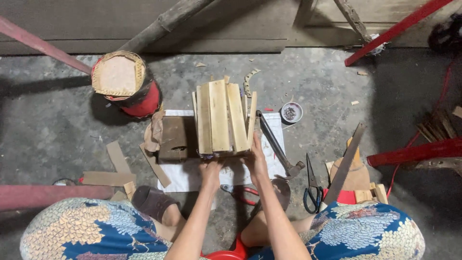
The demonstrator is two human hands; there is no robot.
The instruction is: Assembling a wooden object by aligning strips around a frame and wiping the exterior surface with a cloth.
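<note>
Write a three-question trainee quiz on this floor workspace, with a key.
1. True or false: both hands, the left hand and the right hand, grip the near end of the slatted bamboo piece.
2. Which tool lies just right of that piece on the white sheet? A) hammer B) pliers C) chisel
3. Fill in: the black-handled scissors lie between the hammer and the ____.

Key: 1 true; 2 A; 3 handsaw.
</note>
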